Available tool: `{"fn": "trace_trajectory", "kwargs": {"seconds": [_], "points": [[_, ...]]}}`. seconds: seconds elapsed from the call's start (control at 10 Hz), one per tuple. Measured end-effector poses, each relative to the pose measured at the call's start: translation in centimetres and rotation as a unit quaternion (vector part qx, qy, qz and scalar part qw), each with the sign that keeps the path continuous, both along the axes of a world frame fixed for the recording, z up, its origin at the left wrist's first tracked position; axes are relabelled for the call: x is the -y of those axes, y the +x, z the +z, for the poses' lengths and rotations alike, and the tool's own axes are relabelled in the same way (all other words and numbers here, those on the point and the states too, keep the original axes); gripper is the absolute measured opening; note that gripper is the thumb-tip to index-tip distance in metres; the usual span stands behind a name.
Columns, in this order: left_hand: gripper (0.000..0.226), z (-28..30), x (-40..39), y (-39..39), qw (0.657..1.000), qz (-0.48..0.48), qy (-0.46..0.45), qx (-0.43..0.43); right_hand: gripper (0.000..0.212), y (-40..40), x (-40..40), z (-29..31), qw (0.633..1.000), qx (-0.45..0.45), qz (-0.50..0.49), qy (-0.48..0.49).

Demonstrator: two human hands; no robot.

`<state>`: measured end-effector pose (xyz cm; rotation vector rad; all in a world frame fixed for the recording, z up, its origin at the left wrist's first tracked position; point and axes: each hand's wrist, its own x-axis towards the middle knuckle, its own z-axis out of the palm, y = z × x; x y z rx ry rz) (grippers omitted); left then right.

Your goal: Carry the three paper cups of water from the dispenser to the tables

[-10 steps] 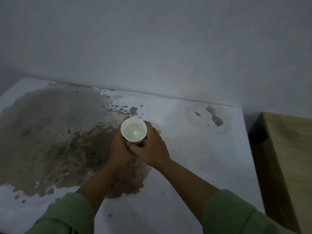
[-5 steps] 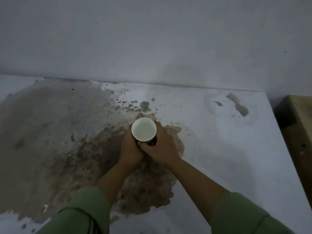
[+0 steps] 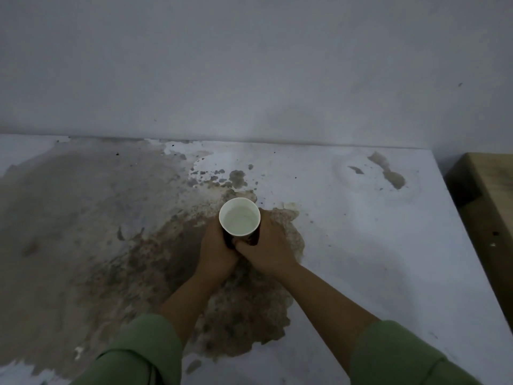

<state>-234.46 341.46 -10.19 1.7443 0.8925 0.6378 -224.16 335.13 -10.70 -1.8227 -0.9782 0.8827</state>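
The paper cup (image 3: 239,220) stands upright between the two hands, its white rim round and level, with clear water well up inside. Its dark lower wall shows only in the gap between the thumbs. The left hand (image 3: 216,250) wraps the cup's left side and the right hand (image 3: 266,249) wraps its right side, both clasped around the lower half, fingers meeting below the rim at the near side. Whether the cup's base already rests on the surface cannot be told, since the hands hide it.

Under the hands lies a white table (image 3: 361,245), and the cup sits over the far right edge of a large brown stain (image 3: 111,232) that spreads away to the left of the left hand and back toward the green sleeves (image 3: 144,348). Smaller stain spots lie just beyond the cup. Past them a plain wall (image 3: 249,65) meets the table's far edge. Well off to the right of the right hand, a wooden surface (image 3: 488,190) stands apart from the table.

The step in hand looks like setting this cup down on the table. The next move calls for seating the base flat, then loosening both hands evenly and drawing them outward without nudging the thin wall, since a squeeze or knock would slop water over the rim.
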Motion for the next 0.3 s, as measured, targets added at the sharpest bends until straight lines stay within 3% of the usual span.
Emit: {"fn": "trace_trajectory", "kwargs": {"seconds": [0.2,0.3], "points": [[0.049,0.6,0.7,-0.6,0.999,0.023,0.013,-0.037,0.066,0.7,1.6,1.1,1.000,-0.005,-0.003,-0.018],[0.039,1.9,1.2,-0.6,0.991,0.115,0.006,-0.066,0.064,1.3,2.7,2.6,0.998,0.030,-0.029,-0.039]]}}
